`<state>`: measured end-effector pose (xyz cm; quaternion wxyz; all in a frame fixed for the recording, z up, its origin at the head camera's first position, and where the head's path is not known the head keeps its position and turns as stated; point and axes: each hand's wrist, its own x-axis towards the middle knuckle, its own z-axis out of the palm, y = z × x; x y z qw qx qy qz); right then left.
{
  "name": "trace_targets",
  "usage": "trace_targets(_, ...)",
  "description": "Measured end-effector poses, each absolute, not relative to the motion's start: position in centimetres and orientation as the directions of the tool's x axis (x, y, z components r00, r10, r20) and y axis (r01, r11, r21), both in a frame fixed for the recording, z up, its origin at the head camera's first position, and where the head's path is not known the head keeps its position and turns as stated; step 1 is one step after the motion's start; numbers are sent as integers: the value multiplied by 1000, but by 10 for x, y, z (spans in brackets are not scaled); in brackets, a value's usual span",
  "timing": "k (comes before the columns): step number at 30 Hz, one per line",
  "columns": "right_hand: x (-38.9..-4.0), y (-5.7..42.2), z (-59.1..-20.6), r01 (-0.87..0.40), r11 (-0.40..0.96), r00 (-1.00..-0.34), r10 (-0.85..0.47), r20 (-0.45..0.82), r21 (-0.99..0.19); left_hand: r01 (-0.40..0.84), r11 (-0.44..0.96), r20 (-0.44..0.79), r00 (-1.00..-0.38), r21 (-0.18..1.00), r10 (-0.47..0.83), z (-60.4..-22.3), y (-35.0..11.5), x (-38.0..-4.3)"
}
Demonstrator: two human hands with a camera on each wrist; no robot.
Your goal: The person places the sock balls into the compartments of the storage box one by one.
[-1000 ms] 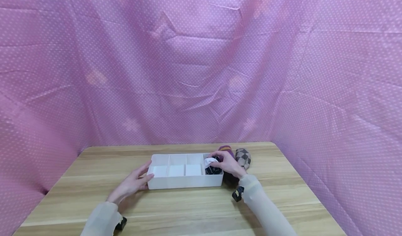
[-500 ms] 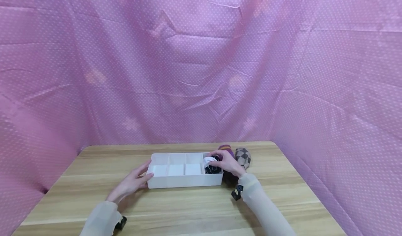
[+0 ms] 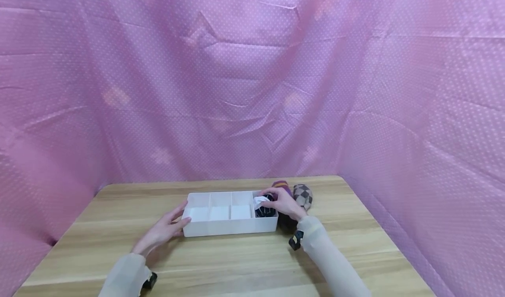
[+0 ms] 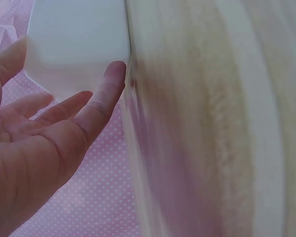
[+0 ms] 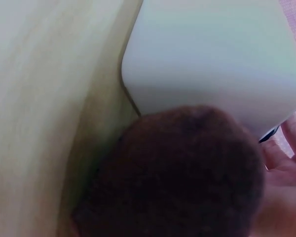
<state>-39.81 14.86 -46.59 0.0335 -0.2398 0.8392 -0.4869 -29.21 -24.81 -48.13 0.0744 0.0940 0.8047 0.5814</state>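
A long white divided box (image 3: 229, 228) lies across the table in the head view. At its left end is my left hand (image 3: 163, 232), thumb at the front corner and fairly straight fingers resting against the end wall (image 4: 79, 44). My right hand (image 3: 285, 204) reaches over the right end and pinches a black rolled sock (image 3: 265, 210) with thin pale lines, inside the rightmost compartment. White cloth (image 3: 258, 201) shows at the fingertips; whether it belongs to that sock I cannot tell. The other compartments show bare white floors. Part of the sock hides under my fingers.
Right of the box lie a maroon-and-yellow striped sock bundle (image 3: 282, 185) and a checkered one (image 3: 303, 195). A dark brown fuzzy bundle (image 5: 177, 173) sits against the box's right end, partly under my wrist. Pink dotted cloth (image 3: 236, 91) hangs behind the wooden table (image 3: 221, 266).
The head view has shifted slightly, so everything sits a little further left and up. Both hands keep their places at the box, the right still on the black sock.
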Motion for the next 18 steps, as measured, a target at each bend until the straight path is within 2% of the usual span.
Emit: trace_targets(18,-402,152,-466,-373,379,-873,-453,183,-847,59,316,-18,-972,947,235,-481,-249,-290)
